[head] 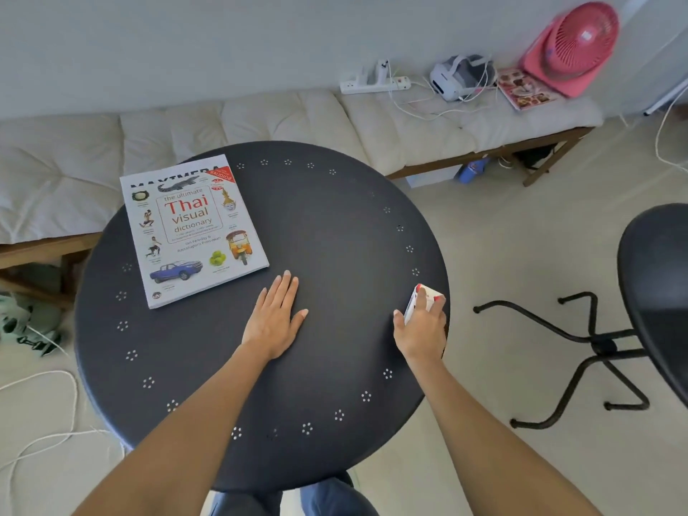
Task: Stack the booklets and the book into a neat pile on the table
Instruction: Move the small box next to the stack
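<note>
A large white book (193, 232), the Thai visual dictionary, lies flat on the far left part of the round dark table (335, 225). My left hand (275, 316) rests flat on the table just right of the book's near corner, fingers together, holding nothing. At the table's right edge my right hand (422, 327) grips a thin white and red booklet (428, 296), held on edge and tilted; my fingers hide most of it.
A cushioned bench (260, 121) runs behind the table, carrying a power strip (372, 83), a white headset (459, 76), another booklet (526, 89) and a pink fan (577, 46). A dark chair (655, 292) stands at the right. Cords lie on the floor at left.
</note>
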The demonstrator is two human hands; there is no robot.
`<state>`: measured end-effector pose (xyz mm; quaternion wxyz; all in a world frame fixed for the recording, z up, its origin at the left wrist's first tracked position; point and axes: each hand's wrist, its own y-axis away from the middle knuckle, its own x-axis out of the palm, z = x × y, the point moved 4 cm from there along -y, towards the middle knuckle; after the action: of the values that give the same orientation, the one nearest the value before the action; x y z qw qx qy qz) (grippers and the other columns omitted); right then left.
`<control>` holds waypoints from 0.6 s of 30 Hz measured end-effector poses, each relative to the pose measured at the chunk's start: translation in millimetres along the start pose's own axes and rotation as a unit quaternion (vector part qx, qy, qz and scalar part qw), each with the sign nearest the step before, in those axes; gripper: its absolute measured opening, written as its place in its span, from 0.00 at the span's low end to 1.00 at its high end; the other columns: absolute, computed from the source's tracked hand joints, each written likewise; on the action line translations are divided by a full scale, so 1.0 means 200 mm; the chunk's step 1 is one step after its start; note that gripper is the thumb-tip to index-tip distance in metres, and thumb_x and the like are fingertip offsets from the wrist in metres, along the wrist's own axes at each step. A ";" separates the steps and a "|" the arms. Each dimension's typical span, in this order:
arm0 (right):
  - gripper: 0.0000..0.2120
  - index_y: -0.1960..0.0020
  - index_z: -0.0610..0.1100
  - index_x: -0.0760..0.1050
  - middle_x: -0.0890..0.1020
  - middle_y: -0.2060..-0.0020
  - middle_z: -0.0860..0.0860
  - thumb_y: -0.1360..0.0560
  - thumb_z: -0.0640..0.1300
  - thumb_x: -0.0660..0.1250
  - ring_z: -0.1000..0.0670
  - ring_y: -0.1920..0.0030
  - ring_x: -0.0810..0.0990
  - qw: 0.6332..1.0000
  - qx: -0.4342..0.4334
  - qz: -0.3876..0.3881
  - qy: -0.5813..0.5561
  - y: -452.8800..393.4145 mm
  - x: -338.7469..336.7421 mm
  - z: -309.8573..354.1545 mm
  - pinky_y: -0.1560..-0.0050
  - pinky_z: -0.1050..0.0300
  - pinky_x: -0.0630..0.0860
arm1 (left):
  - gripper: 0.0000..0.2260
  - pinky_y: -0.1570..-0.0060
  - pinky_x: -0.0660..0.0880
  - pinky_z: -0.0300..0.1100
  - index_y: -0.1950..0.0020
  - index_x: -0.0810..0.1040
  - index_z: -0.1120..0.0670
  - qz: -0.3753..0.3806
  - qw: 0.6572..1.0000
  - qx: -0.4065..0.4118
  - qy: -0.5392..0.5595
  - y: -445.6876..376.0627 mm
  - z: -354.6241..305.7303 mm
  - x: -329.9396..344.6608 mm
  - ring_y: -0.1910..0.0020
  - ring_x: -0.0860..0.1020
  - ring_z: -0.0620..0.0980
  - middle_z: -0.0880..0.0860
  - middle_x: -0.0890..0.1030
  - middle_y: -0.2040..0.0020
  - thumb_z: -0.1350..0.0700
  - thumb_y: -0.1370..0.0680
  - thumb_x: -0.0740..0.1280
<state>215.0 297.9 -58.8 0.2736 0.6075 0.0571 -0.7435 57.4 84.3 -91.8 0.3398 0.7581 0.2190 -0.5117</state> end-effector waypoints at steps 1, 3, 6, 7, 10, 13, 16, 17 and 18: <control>0.32 0.24 0.47 0.56 0.58 0.27 0.40 0.24 0.51 0.64 0.37 0.36 0.70 1.000 0.002 0.004 0.001 0.01 0.01 0.00 0.44 0.46 0.75 | 0.29 0.23 0.45 0.48 0.21 0.43 0.55 -0.003 1.000 -0.001 0.000 0.00 0.00 0.01 0.21 0.43 0.51 0.52 0.43 0.20 0.43 0.18 0.46; 0.33 0.23 0.48 0.54 0.54 0.25 0.40 0.23 0.50 0.64 0.37 0.37 0.70 1.000 0.002 0.009 0.009 0.02 0.03 0.00 0.47 0.47 0.77 | 0.30 0.23 0.45 0.48 0.21 0.43 0.54 -0.007 1.000 -0.003 0.002 0.01 0.00 0.02 0.21 0.43 0.50 0.52 0.43 0.20 0.42 0.19 0.44; 0.33 0.23 0.49 0.54 0.54 0.25 0.41 0.23 0.48 0.64 0.37 0.39 0.72 1.000 -0.021 0.013 0.017 0.03 0.03 0.02 0.50 0.47 0.78 | 0.31 0.23 0.45 0.47 0.21 0.43 0.54 -0.017 1.000 -0.001 0.003 0.01 0.01 0.03 0.21 0.44 0.50 0.52 0.44 0.20 0.40 0.22 0.41; 0.33 0.23 0.49 0.55 0.55 0.25 0.42 0.24 0.49 0.64 0.38 0.39 0.72 0.999 -0.033 0.015 0.015 0.02 0.02 0.04 0.50 0.47 0.78 | 0.32 0.23 0.45 0.47 0.21 0.43 0.54 -0.020 1.000 0.000 0.005 0.00 0.01 0.03 0.21 0.44 0.50 0.51 0.44 0.20 0.40 0.22 0.41; 0.32 0.25 0.49 0.60 0.61 0.28 0.44 0.25 0.49 0.67 0.40 0.39 0.74 0.997 -0.071 0.023 -0.012 0.01 0.02 0.10 0.46 0.49 0.77 | 0.32 0.23 0.45 0.47 0.21 0.43 0.53 -0.025 1.000 -0.009 0.007 0.01 0.04 0.03 0.21 0.44 0.49 0.51 0.44 0.20 0.39 0.22 0.41; 0.31 0.26 0.48 0.62 0.67 0.35 0.43 0.26 0.48 0.68 0.41 0.40 0.75 0.994 -0.089 0.032 -0.048 0.00 0.04 0.18 0.44 0.49 0.77 | 0.35 0.24 0.44 0.46 0.21 0.44 0.53 -0.035 0.999 -0.022 0.017 0.05 0.10 0.03 0.21 0.44 0.49 0.51 0.44 0.20 0.36 0.24 0.37; 0.31 0.26 0.49 0.63 0.71 0.39 0.43 0.26 0.50 0.68 0.41 0.42 0.76 0.991 -0.126 0.047 -0.030 -0.01 0.06 0.31 0.45 0.48 0.76 | 0.35 0.24 0.42 0.44 0.21 0.44 0.52 -0.046 0.998 -0.032 0.038 0.10 0.18 0.02 0.21 0.45 0.48 0.50 0.45 0.20 0.36 0.25 0.35; 0.30 0.26 0.49 0.63 0.71 0.41 0.42 0.26 0.50 0.67 0.40 0.43 0.76 0.989 -0.137 0.046 -0.026 -0.02 0.07 0.35 0.46 0.48 0.77 | 0.35 0.24 0.42 0.43 0.21 0.45 0.52 -0.048 0.998 -0.032 0.041 0.11 0.21 0.02 0.21 0.45 0.47 0.49 0.45 0.20 0.37 0.25 0.36; 0.29 0.27 0.49 0.65 0.72 0.42 0.42 0.27 0.50 0.68 0.40 0.45 0.77 0.987 -0.149 0.045 -0.024 -0.02 0.07 0.40 0.48 0.48 0.77 | 0.34 0.24 0.43 0.44 0.21 0.45 0.51 -0.051 0.997 -0.034 0.041 0.13 0.24 0.02 0.21 0.45 0.47 0.49 0.45 0.20 0.37 0.25 0.37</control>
<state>140.6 263.5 -52.9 0.3959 0.5436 0.1331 -0.7280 46.2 31.0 -98.8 0.3298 0.7544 0.2885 -0.4888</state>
